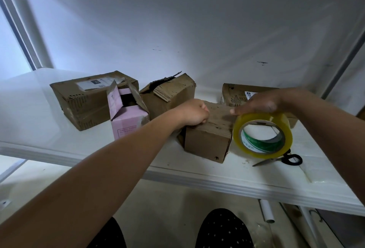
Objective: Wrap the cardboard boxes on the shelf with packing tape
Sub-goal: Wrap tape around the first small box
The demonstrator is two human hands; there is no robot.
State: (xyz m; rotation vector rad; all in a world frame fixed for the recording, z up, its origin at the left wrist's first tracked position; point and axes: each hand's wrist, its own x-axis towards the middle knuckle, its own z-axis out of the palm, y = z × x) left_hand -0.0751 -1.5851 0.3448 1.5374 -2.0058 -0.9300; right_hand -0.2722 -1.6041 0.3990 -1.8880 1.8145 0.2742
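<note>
A small brown cardboard box (207,141) stands near the front edge of the white shelf (197,176). My left hand (194,113) rests curled on the box's top left corner, fingers bent against the cardboard. My right hand (260,103) grips the top of a yellowish roll of packing tape (262,135), held upright just right of the box. A fingertip of that hand reaches over the box's top. Whether a strip runs from the roll to the box is too faint to tell.
Behind stand a large brown box (83,105), an open pink box (128,121), a torn brown box (167,93) and a flat box (237,93) at the right. Black-handled scissors (280,159) lie under the roll. A white tube (266,212) lies below the shelf.
</note>
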